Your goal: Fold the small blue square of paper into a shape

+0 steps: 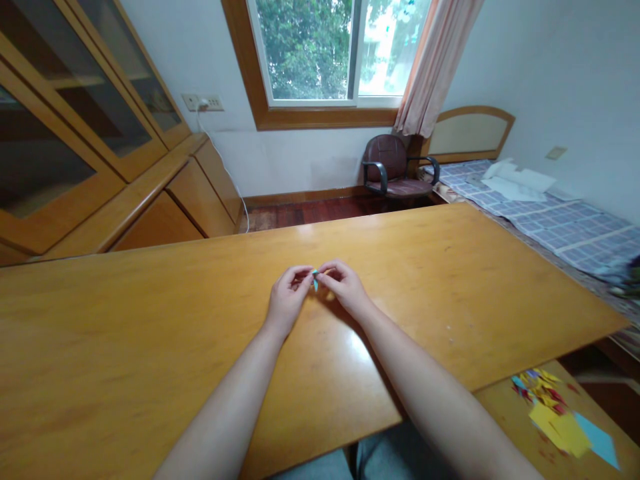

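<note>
A small blue-green folded paper piece (315,283) is pinched between my two hands, above the middle of the wooden table (150,347). My left hand (289,297) is closed, thumb and fingertips gripping the piece from the left. From the right, my right hand (347,288) pinches the same piece, its fingertips nearly touching the left ones. The fingers cover much of the paper, so its exact folded shape cannot be made out.
Lower right, a lower wooden surface (505,407) bears a pile of small coloured folded papers (543,390), yellow sheets (560,429) and a blue sheet (597,440). An armchair (393,167) and a bed (560,220) stand beyond the table; a cabinet (145,220) stands left.
</note>
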`<state>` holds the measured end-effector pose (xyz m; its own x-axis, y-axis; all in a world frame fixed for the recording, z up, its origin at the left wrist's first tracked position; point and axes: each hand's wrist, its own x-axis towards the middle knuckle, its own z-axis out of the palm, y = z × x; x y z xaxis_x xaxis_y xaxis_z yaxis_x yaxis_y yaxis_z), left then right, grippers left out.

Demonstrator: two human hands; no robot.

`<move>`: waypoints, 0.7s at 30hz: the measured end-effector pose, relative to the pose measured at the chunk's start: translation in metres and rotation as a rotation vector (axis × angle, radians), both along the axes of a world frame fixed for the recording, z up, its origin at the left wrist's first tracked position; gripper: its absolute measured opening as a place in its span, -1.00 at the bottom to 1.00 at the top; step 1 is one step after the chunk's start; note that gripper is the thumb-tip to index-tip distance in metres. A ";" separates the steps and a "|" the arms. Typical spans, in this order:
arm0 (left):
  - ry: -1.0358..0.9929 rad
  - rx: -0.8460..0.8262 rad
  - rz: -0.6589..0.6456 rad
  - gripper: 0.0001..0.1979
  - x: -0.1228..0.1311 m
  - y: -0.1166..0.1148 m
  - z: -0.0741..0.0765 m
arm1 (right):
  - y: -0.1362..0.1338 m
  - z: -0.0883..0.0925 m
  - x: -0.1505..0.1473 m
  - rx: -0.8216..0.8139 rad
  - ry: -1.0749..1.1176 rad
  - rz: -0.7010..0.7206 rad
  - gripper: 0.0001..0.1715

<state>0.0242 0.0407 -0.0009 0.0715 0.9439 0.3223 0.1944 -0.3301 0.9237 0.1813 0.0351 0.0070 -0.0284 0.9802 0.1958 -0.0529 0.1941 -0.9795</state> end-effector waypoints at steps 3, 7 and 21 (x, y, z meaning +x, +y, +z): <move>-0.037 -0.008 -0.006 -0.76 0.000 -0.001 0.001 | 0.001 0.000 -0.001 -0.041 0.057 -0.012 -0.76; 0.010 0.098 0.012 -0.84 0.000 -0.003 0.007 | 0.003 -0.001 -0.001 -0.059 0.128 -0.039 -0.76; 0.147 0.208 -0.058 -0.87 0.001 -0.006 0.008 | 0.003 0.000 -0.001 -0.075 0.164 -0.041 -0.75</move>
<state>0.0256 0.0352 0.0072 0.1845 0.8512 0.4914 0.2966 -0.5249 0.7978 0.1801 0.0381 0.0073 0.0379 0.9920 0.1205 -0.2066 0.1258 -0.9703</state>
